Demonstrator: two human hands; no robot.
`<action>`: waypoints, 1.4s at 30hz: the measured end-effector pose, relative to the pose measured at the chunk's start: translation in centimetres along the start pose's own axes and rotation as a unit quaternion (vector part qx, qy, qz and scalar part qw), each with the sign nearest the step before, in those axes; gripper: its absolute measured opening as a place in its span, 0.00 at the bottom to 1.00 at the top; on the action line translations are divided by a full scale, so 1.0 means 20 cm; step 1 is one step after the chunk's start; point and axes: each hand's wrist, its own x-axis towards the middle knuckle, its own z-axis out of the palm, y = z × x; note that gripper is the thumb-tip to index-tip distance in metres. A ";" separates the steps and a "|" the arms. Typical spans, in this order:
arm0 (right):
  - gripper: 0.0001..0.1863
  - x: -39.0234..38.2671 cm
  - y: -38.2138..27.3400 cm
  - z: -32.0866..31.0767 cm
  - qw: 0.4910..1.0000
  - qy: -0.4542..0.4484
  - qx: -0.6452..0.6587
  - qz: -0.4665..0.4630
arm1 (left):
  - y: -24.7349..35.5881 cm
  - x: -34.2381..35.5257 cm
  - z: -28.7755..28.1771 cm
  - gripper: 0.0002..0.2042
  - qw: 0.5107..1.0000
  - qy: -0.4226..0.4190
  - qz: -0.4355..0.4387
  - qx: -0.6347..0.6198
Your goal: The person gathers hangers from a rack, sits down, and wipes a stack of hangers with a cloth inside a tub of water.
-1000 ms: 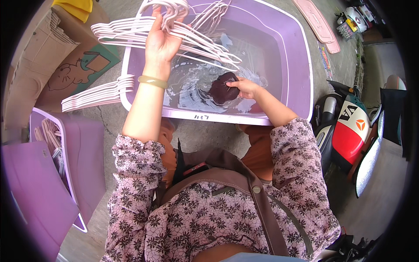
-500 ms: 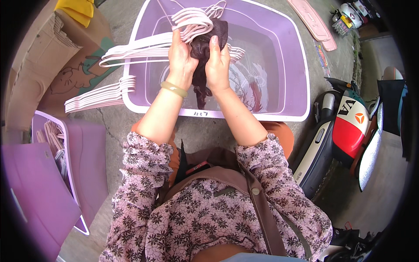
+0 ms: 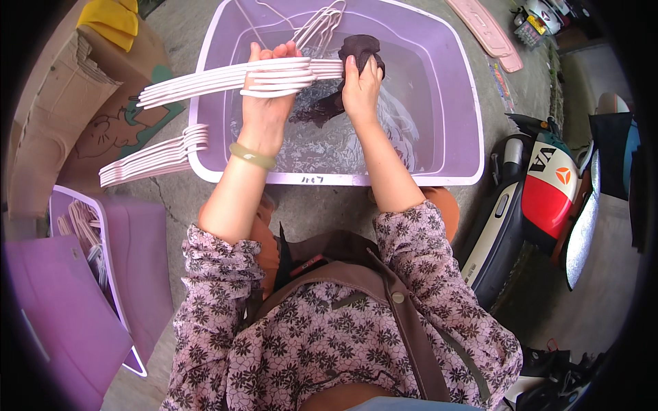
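My left hand [image 3: 266,109] is closed around a bundle of pale pink hangers [image 3: 185,85], lying nearly horizontal over a lilac tub [image 3: 458,116] of water. My right hand [image 3: 361,92] is closed on a dark brown wet cloth [image 3: 360,46] at the bundle's right end; the cloth's lower part hangs toward the water. More thin hangers [image 3: 322,24] rest at the tub's back. Another hanger stack [image 3: 147,159] sits at the tub's left edge, outside my hands.
Cardboard boxes [image 3: 68,96] with a yellow item [image 3: 110,22] stand left, above a lilac bin of hangers [image 3: 133,267] and its lid [image 3: 58,308]. A scooter [image 3: 548,198] is close on the right. A pink lid [image 3: 480,27] lies at the upper right.
My right hand has lifted the cloth from the water up to the hangers. My left hand has turned the bundle, whose hooks earlier pointed up the view, and moved it lower in view.
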 end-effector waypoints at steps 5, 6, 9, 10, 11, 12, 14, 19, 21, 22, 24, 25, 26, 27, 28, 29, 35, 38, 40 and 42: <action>0.18 0.11 0.21 -0.05 0.987 0.020 0.129 0.091 | 0.01 0.02 -0.03 0.17 0.999 -0.005 -0.029 -0.012; 0.18 0.12 0.23 -0.07 0.923 0.012 0.326 0.202 | 0.03 0.03 -0.03 0.16 0.999 -0.006 -0.028 -0.027; 0.17 0.13 0.29 -0.17 0.764 -0.019 0.558 0.323 | 0.07 0.04 -0.02 0.18 0.999 0.014 -0.024 -0.029; 0.17 0.14 0.30 -0.20 0.733 -0.047 0.581 0.351 | 0.08 0.06 -0.02 0.20 0.999 0.010 -0.026 -0.024; 0.18 0.14 0.31 -0.24 0.700 -0.075 0.602 0.378 | 0.09 0.07 -0.03 0.22 0.999 0.007 -0.029 -0.018; 0.18 0.14 0.31 -0.26 0.664 -0.102 0.621 0.404 | 0.11 0.08 -0.04 0.22 0.999 -0.012 -0.033 -0.003; 0.20 0.13 0.32 -0.29 0.653 -0.134 0.606 0.434 | 0.12 0.08 -0.02 0.23 0.998 -0.049 -0.041 0.027; 0.18 0.09 0.34 -0.32 0.617 -0.289 0.558 0.474 | 0.14 0.04 0.05 0.23 0.978 -0.145 -0.092 0.115; 0.17 0.08 0.32 -0.30 0.618 -0.367 0.516 0.466 | 0.14 0.03 0.05 0.23 0.968 -0.176 -0.109 0.144; 0.17 0.07 0.31 -0.30 0.634 -0.396 0.479 0.461 | 0.13 0.03 0.06 0.23 0.963 -0.187 -0.117 0.157; 0.17 0.04 0.27 -0.27 0.641 -0.421 0.464 0.444 | 0.10 0.03 0.03 0.23 0.953 -0.209 -0.152 0.157; 0.18 0.02 0.24 -0.24 0.659 -0.411 0.445 0.446 | 0.06 0.03 0.02 0.23 0.950 -0.205 -0.168 0.165; 0.19 0.03 0.19 -0.22 0.671 -0.416 0.435 0.432 | 0.01 0.00 0.01 0.22 0.953 -0.177 -0.177 0.170; 0.20 0.03 0.12 -0.20 0.649 -0.394 0.478 0.441 | -0.03 -0.01 0.00 0.23 0.950 -0.180 -0.196 0.165; 0.21 0.04 0.07 -0.18 0.625 -0.371 0.520 0.448 | -0.05 -0.01 -0.02 0.23 0.946 -0.183 -0.214 0.160; 0.23 0.06 0.09 -0.19 0.569 -0.410 0.584 0.409 | -0.06 0.00 -0.04 0.23 0.941 -0.200 -0.229 0.146; 0.28 -0.04 0.05 -0.18 0.824 -0.459 0.299 0.144 | -0.02 0.05 -0.07 0.23 0.925 -0.266 -0.257 0.088; 0.38 -0.10 0.14 -0.14 0.892 -0.419 0.154 0.072 | -0.03 0.02 -0.05 0.22 0.921 -0.268 -0.254 0.125; 0.40 -0.12 0.15 -0.15 0.877 -0.452 0.030 0.158 | -0.02 0.01 -0.06 0.21 0.914 -0.284 -0.248 0.148; 0.35 -0.16 0.21 -0.16 0.794 -0.570 0.060 0.204 | -0.01 -0.03 -0.01 0.22 0.909 -0.292 -0.238 0.178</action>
